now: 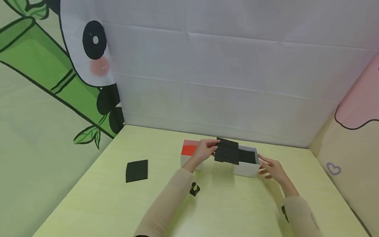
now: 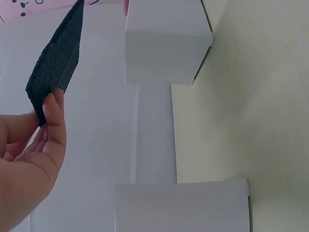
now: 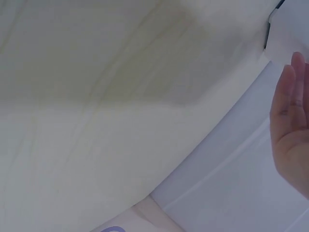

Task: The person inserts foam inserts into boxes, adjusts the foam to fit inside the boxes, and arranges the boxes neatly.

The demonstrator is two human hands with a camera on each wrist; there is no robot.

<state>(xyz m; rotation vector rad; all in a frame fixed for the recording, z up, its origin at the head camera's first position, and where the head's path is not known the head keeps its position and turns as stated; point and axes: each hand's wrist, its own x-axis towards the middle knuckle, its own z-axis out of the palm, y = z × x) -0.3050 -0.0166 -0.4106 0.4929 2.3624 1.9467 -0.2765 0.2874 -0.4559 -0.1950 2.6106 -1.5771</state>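
Observation:
My left hand (image 1: 204, 150) pinches a thin black square sheet (image 1: 227, 151) by its left edge, raised between two white boxes. In the left wrist view the sheet (image 2: 57, 63) looks dark and rough, held between thumb and fingers (image 2: 57, 113). The right white box (image 1: 246, 169) is open-topped, with black material (image 1: 247, 156) inside; the raised sheet overlaps its left part in the head view. My right hand (image 1: 273, 169) is beside that box's right wall, fingers fairly straight and fingertips right at it. Behind my left hand stands the left white box (image 1: 186, 160), with red material (image 1: 188, 150) inside.
Another black square sheet (image 1: 137, 171) lies flat on the pale yellow table (image 1: 225, 207), left of the boxes. A white backdrop (image 1: 207, 98) rises along the table's far edge, with printed side panels at left and right.

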